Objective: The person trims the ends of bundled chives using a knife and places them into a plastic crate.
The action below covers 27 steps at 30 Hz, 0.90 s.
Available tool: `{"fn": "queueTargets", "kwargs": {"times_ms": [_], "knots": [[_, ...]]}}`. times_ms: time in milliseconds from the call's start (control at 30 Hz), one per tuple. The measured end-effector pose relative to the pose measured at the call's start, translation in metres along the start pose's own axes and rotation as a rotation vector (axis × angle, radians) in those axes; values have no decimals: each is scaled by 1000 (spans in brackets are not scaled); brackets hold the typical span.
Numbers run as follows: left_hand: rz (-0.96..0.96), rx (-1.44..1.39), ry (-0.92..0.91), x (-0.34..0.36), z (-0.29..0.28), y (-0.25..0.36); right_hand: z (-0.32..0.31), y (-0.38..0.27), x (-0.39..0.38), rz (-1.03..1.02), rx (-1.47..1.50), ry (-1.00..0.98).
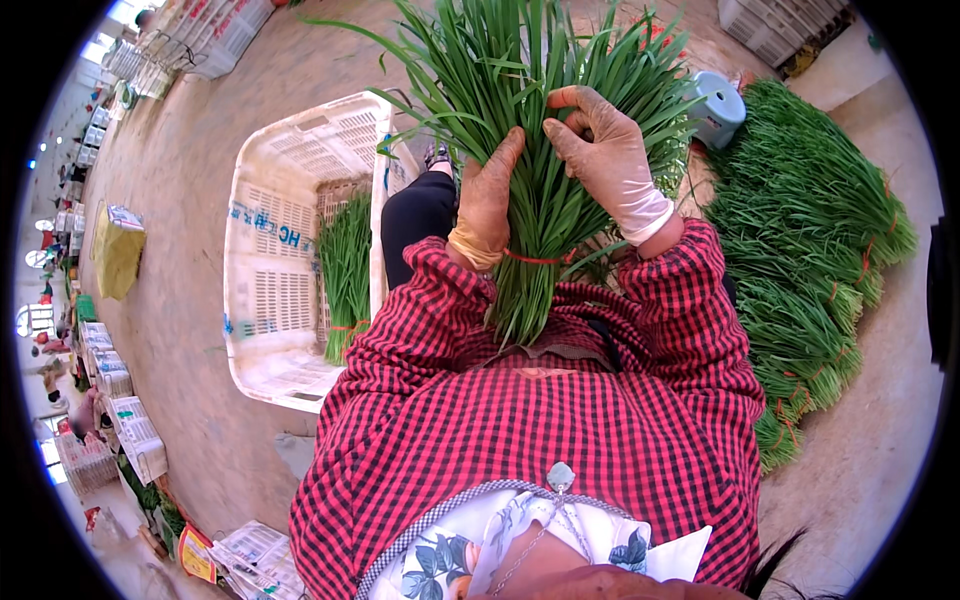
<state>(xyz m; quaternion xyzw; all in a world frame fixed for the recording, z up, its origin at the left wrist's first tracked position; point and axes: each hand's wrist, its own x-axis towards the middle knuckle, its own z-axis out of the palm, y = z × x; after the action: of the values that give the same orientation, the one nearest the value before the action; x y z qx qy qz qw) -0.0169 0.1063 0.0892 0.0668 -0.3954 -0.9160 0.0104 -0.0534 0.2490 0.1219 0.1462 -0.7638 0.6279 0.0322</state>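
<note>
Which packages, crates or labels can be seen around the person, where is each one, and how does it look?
White plastic crate: on the floor at the person's left, perforated walls, blue printed marking, one chive bundle inside.
Yellow sack: farther left on the floor, blocky, with a printed panel on top.
White crates: stacked, upper left.
Printed cartons: lower left edge, white with dark print.

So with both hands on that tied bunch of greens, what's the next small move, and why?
Probably lower the bunch of greens leftward into the white crate. A red band already ties it, both the left hand and right hand grip it, and one tied bunch lies there already.
</note>
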Motion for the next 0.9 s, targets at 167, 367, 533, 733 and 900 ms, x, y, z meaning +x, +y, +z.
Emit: {"fn": "queueTargets", "kwargs": {"times_ms": [167,367,533,733,900], "knots": [[-1,-18,17,5,-4,-4,5,-6,0,-126,-254,47],[-2,-4,38,1,0,-2,7,-5,3,-108,-382,37],[-11,-4,17,1,2,-3,4,5,5,-94,-220,93],[-18,27,50,2,2,-7,6,-8,-1,-145,-423,123],[5,29,27,5,-2,-9,4,5,2,-153,-403,137]]}}
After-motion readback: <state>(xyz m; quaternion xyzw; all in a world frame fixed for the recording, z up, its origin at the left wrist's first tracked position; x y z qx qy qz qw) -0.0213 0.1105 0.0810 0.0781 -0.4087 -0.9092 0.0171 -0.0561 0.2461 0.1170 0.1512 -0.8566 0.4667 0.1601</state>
